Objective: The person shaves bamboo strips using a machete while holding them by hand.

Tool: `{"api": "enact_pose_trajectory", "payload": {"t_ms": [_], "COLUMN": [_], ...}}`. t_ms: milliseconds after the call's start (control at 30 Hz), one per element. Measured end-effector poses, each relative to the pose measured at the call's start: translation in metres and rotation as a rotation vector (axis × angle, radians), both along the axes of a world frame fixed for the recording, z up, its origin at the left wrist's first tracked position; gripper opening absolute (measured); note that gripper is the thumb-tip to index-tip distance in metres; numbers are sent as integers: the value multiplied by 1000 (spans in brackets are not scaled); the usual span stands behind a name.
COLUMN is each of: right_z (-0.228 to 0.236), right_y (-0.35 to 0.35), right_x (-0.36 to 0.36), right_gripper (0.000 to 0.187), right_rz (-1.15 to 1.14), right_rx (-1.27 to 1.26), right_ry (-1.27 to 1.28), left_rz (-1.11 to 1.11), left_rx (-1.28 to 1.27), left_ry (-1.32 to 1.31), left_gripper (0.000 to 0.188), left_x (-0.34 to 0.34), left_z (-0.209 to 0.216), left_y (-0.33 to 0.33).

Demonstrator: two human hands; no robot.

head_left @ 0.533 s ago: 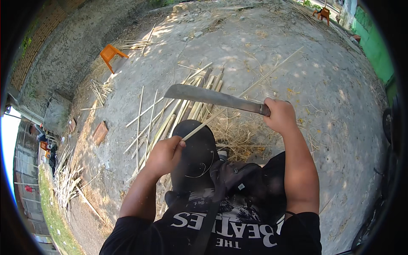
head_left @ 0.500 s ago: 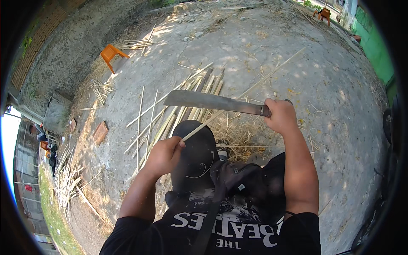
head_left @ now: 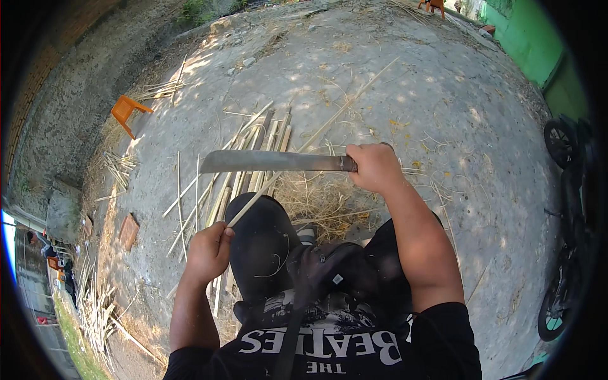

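Bamboo was being worked at this moment. A thin bamboo strip [head_left: 297, 158] was held at its near end in the left hand [head_left: 208, 251], whose fingers were closed fully around it; from that hand the strip ran up and away, over the knee and far across the concrete ground [head_left: 443, 114]. The right hand [head_left: 375, 167] was closed tightly on the handle of a long machete [head_left: 272, 161], and the blade was stretched sideways from this hand toward the person's left, crossing over the strip. Whether the edge was touching the strip could not be told. Beyond the left hand, many split strips [head_left: 247, 158] were already laid in a loose row, and dry shavings [head_left: 316, 202] were gathered below the right hand. It was judged that much splitting was done, while the held strip was not yet finished.
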State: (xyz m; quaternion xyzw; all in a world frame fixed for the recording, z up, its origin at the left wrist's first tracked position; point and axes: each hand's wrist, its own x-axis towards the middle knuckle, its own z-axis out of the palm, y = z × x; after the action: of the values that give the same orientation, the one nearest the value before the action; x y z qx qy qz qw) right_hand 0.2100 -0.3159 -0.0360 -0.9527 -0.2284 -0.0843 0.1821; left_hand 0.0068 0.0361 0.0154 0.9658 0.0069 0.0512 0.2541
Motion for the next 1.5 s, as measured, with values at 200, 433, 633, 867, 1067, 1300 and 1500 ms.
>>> {"api": "enact_pose_trajectory", "payload": {"t_ms": [200,433,633,867,1067,1300,1500], "right_z": [0,-5,-1,-6,1,3,-8], "right_y": [-44,-35,-6,-48,-25,-22,-64], "right_x": [19,22,5,31,16,18,37], "right_gripper": [20,16,16,22,20,18,16], "right_rz": [-214,-272,102,-300,-286,26,-488], "right_rx": [107,170,117,95,99,-33,179], "right_ry": [3,75,-67,21,71,-137,124], "left_rz": [54,121,89,79,144,131,103], "left_rx": [-71,-53,-70,-80,-35,-112,-154], "left_ry": [28,-1,-27,105,29,108,153], "left_gripper": [25,26,25,30,30,33,32], "left_x": [-25,-46,-36,-63,-46,-52,-69], "left_z": [20,11,8,22,8,13,25], "left_y": [31,37,17,45,35,52,62]}}
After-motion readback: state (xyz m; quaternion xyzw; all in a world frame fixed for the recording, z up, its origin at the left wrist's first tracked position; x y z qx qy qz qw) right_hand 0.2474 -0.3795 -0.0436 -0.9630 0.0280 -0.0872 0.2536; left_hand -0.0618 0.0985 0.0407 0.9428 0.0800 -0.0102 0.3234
